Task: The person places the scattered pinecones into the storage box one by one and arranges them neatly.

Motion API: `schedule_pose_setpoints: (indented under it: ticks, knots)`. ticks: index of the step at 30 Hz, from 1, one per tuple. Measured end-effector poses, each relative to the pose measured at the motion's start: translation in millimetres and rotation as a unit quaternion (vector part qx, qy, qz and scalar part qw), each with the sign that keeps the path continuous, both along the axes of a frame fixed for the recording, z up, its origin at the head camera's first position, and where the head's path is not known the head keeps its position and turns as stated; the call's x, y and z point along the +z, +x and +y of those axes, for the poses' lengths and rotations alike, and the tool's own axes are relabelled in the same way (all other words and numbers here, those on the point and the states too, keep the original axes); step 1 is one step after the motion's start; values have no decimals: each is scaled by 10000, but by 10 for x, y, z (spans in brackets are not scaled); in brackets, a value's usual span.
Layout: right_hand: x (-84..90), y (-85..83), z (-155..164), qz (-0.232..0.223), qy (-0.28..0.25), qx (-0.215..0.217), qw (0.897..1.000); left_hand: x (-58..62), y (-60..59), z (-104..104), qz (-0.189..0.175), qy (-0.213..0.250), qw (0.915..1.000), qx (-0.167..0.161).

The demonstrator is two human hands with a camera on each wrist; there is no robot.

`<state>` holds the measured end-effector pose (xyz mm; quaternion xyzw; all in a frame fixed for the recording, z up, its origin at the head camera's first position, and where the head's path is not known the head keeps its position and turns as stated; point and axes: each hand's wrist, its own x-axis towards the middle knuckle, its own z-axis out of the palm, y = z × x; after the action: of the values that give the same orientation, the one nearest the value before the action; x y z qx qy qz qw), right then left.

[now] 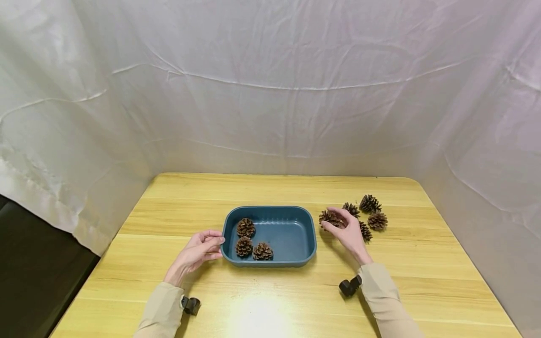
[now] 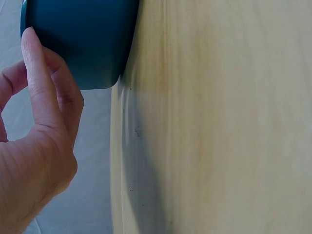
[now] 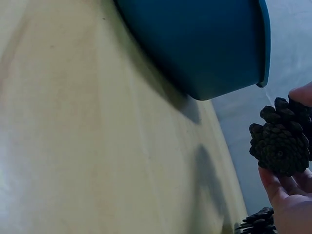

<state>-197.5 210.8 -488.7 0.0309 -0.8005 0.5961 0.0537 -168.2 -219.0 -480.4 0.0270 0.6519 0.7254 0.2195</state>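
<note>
We are midway through moving pine cones into the blue tray (image 1: 270,234). Our right hand (image 1: 348,232) pinches a pine cone (image 1: 329,218) with curled fingers, just beside the tray's right end, while four loose cones (image 1: 372,213) lie on the bench (image 1: 380,291) just beyond that hand. Our left hand (image 1: 198,251) rests relaxed fingertips against the tray's left rim, steadying it. Three cones (image 1: 251,239) already sit inside. Next, we judge, the held cone needs carrying leftward over the rim and letting go.
</note>
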Motion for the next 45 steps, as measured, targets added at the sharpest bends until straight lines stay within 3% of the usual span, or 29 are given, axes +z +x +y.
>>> schedule_pose_setpoints:
  ticks: [9,23,32,45]
  knots:
    - [104,-50,-27,95,367,43,9993,-15,1,-2,19,-16,10000,31]
    - [290,-135,-127,226,252,251,9991,-12,1,15,-26,-113,9998,191]
    - [410,-185,-240,363,153,472,9981,-10,0,8,-15,-66,9999,98]
    - [537,-237,-491,387,481,933,9937,-14,-3,5,-28,-59,9999,103]
